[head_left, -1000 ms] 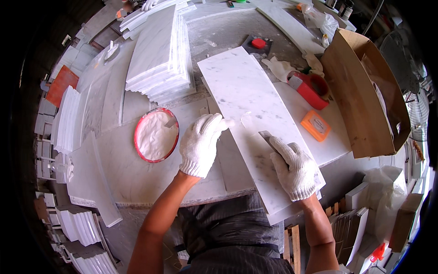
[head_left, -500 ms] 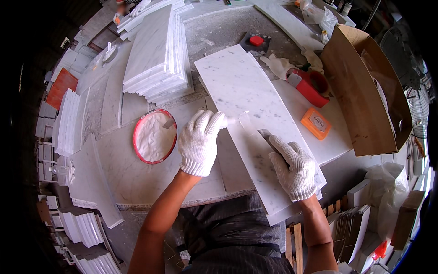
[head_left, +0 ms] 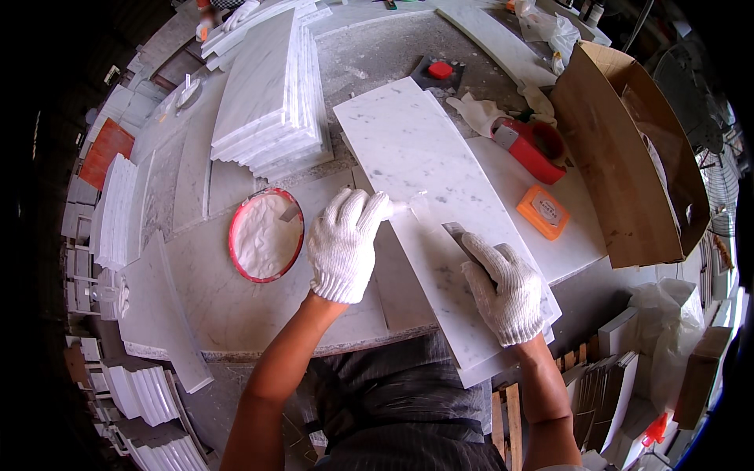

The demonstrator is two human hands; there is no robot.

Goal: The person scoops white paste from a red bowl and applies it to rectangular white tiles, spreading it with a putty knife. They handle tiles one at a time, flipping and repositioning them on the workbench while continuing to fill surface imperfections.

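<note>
My left hand (head_left: 343, 243), in a white knitted glove, is pinched at the left edge of a grey-veined white marble slab (head_left: 420, 149). A small whitish piece (head_left: 400, 206) sticks out from its fingertips; its kind is unclear. Beside it a pale smear (head_left: 424, 210) lies on the slab. My right hand (head_left: 506, 294), gloved alike, is closed round a flat metal scraper (head_left: 455, 235), its blade low over the slab near the smear. The slab rests on another one. Left of my left hand stands a red-rimmed round tub (head_left: 267, 235) of white paste, with a small grey blade (head_left: 292, 212) in it.
Behind the tub rises a stack of marble slabs (head_left: 263, 102). To the right are an orange pad (head_left: 543, 212), a red tape dispenser (head_left: 534, 149), cloth gloves (head_left: 479, 114) and a tall open cardboard box (head_left: 605, 157). A co-worker's gloved hand (head_left: 239, 14) shows at the top left.
My hands stay almost in place, with the whitish piece and the scraper still held. At the top left edge, slightly more of the co-worker has come into view.
</note>
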